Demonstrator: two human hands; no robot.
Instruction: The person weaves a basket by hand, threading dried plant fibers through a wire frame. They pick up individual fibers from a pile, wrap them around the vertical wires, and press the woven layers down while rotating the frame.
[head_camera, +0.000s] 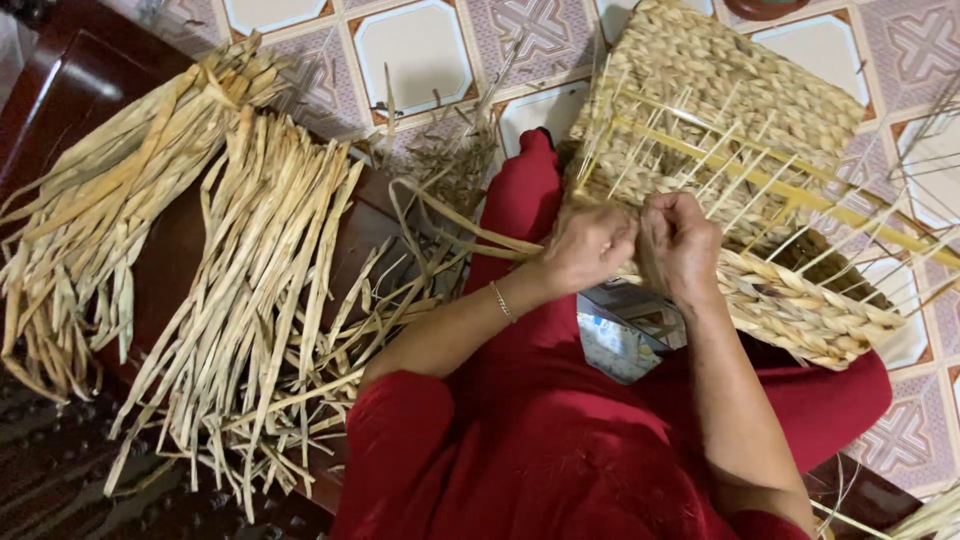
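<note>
Hands, left (585, 245) and right (680, 245), pinch straw strands at the woven basket (740, 90) rim.

The person wears a red top with short sleeves (400, 440) and red trousers (525, 200). A thin silver bracelet (501, 301) circles the left wrist. Both forearms are bare.

Straw-yellow woven basket (740, 90), pale tan reed strips (250, 290), red clothing (560, 440), white-and-mauve patterned floor tiles (420, 50)

dried reed strips (250, 290) heaped on dark wooden bench (60, 80) | patterned floor tiles (420, 45) | possibly printed paper (615, 340)
</note>
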